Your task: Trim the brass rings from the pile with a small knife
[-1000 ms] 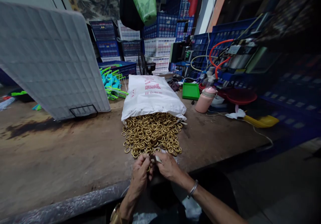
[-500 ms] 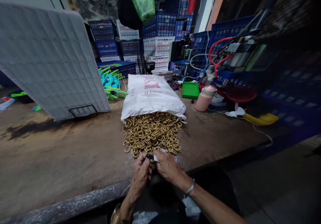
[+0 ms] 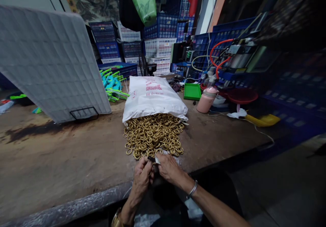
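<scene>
Both hands meet at the table's near edge, just in front of a heap of gold-coloured rings (image 3: 155, 135). The rings spill from the mouth of a white printed sack (image 3: 154, 96). My right hand (image 3: 169, 167) is closed on a small tool with a dark tip and pale handle (image 3: 153, 159), which points left; its exact kind is unclear. Pinched fingers of my left hand (image 3: 142, 174) meet the tool's dark end, and a gold-coloured ring, mostly hidden, appears to be held in them.
A tall pale quilted panel (image 3: 53, 64) stands at left on a wire foot. Green-and-blue plastic pieces (image 3: 113, 84) lie behind it. To the right are a green tray (image 3: 192, 91), a pink bottle (image 3: 206, 99), a red dish (image 3: 241, 95) and a pneumatic device (image 3: 240, 55). Stacked crates (image 3: 160, 47) fill the back.
The view has shifted very slightly. Both hands keep nearly the same place and grip, with the tool still between them; the ring heap looks unchanged.
</scene>
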Motion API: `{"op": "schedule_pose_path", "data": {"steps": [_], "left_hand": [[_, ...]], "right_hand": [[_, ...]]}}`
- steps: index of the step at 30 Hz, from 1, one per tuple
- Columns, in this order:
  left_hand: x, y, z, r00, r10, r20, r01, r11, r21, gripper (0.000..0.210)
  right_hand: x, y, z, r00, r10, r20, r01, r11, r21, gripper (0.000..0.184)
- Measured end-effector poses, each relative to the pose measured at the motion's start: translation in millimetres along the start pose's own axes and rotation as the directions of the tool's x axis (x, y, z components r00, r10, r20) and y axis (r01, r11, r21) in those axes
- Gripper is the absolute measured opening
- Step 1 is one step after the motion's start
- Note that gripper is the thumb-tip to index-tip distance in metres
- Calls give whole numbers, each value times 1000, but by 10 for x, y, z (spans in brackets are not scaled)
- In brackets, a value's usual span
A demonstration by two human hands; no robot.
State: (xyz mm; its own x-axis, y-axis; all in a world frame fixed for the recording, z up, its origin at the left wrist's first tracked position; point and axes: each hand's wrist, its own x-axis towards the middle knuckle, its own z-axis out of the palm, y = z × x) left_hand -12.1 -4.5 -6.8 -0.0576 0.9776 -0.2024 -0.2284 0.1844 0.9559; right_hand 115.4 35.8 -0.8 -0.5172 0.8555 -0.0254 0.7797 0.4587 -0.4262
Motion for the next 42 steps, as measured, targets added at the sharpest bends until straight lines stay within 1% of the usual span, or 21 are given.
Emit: {"op": "schedule_pose_path", "data": {"steps": [2,3,4,7,10,13,17,19,23,25,27,29,32,35,38,40,42], "left_hand": [[-54,27,3,1000,-16,22,16,1000,-15,33],[-88,51,7,999,-22,44,24,999,-42,32],[-121,81,10,997,-25,69,31,996,-85,30],[-183,182,12,993,-35,116,66,959,-275,26],[-165,221,-20,990,-91,107,127,908,-399,25],[-122,165,-77,988,-132,82,155,885,-440,25],[-93,69,-151,987,-141,76,161,874,-458,21],[-85,52,-181,985,-145,92,172,859,-481,17],[-65,59,-219,971,-177,161,236,812,-534,18],[-52,65,-215,967,-194,166,254,802,-541,18],[-36,66,-187,967,-211,144,256,816,-518,19],[-17,61,-139,972,-208,110,235,852,-468,22],[15,38,-57,989,-143,41,148,926,-348,27],[46,17,6,997,-63,-41,56,987,-153,32],[71,24,38,997,-21,-78,23,1000,21,31],[84,38,44,996,-7,-86,13,998,69,28],[97,49,42,996,-8,-87,14,997,72,27]], "right_hand": [[4,88,41,999,33,-25,-33,999,-23,24],[6,143,60,996,75,-40,-77,996,-46,23],[7,198,75,990,123,-71,-128,989,-71,23],[21,299,83,976,167,-139,-178,981,-74,18],[60,275,63,955,224,-195,-234,972,-32,19],[113,198,54,941,276,-195,-288,957,-40,15],[170,136,59,941,287,-178,-307,947,-99,17],[189,139,61,937,304,-171,-325,940,-108,18],[199,198,75,940,301,-160,-316,946,-73,15],[184,230,87,943,279,-181,-290,957,-33,14],[154,243,91,947,251,-202,-250,968,30,12],[114,235,81,953,215,-213,-195,975,110,10],[52,192,51,962,156,-225,-109,972,210,10],[16,140,34,970,91,-226,-33,968,247,13],[11,88,35,972,70,-226,-4,960,280,13],[14,54,34,969,74,-236,5,949,316,9],[17,25,28,968,72,-240,17,937,348,8]]}}
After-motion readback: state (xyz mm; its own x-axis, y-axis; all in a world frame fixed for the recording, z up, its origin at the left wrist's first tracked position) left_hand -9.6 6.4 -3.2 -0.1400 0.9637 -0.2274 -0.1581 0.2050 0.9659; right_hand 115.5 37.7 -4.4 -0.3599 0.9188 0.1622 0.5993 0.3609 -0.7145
